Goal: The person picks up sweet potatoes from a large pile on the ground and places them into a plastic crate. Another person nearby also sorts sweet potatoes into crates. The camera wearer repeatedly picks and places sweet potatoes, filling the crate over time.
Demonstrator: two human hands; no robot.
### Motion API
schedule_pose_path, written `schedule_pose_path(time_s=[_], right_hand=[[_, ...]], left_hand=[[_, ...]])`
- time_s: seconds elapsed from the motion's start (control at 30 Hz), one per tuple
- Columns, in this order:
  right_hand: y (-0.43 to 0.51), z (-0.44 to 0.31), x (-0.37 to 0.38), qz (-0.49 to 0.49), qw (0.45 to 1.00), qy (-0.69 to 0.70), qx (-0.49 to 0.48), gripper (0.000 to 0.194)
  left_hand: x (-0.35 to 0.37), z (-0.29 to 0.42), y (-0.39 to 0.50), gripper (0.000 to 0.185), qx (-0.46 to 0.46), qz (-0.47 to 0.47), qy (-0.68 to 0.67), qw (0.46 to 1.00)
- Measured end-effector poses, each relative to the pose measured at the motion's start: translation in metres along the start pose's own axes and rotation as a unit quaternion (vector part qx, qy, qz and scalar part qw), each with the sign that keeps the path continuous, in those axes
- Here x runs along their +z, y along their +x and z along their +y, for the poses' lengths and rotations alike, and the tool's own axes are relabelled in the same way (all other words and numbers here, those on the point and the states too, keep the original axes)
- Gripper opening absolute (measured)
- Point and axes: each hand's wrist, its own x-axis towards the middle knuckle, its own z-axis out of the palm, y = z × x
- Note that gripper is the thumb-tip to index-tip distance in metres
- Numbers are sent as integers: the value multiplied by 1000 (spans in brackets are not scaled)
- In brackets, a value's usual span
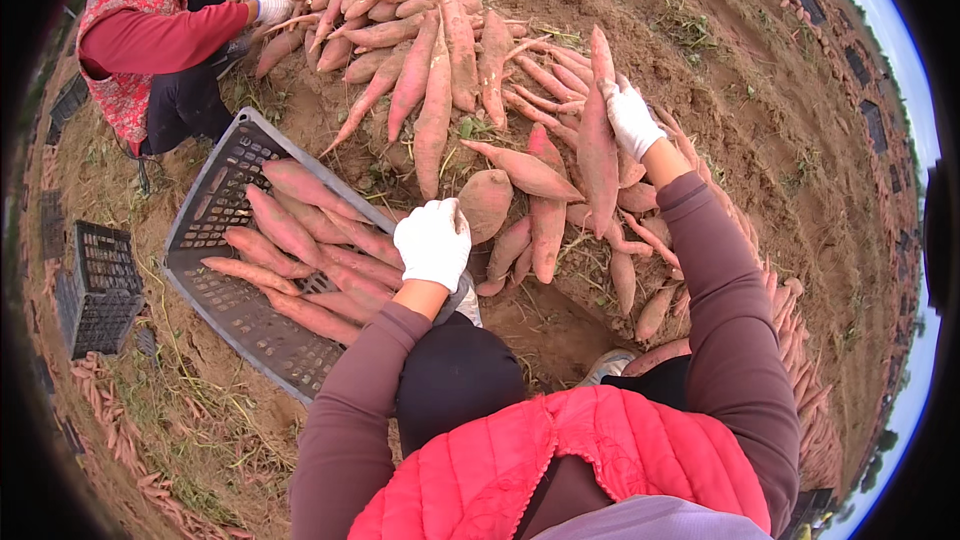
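Note:
My right hand [631,118], in a white knit glove, grips a long, large sweet potato [598,150] near its upper end. The root hangs nearly upright over the pile. My left hand [433,244], also gloved, is curled at the right rim of a black plastic crate [251,341]. A rounded, brownish sweet potato [486,204] lies right beside its fingertips; whether the fingers hold it is hidden. Inside the tilted crate lie several sweet potatoes [283,225]. Before me, a spindle-shaped sweet potato [525,171] rests across a redder one [547,229].
A co-worker [142,45] in white gloves crouches at the upper left, hands at a heap of sweet potatoes [382,15]. Black crates [105,285] stand on the soil at left. A long row of sweet potatoes [795,345] runs along my right side.

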Motion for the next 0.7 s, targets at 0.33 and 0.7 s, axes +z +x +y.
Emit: schedule_pose_path(time_s=[0.33,0.7], right_hand=[[51,12,84,-111,912,-388,-69,59],[79,-8,115,-253,946,175,107,28]], left_hand=[[4,2,0,17,-8,-21,8,1000],[1,1,3,16,-9,-10,-1,1000]])
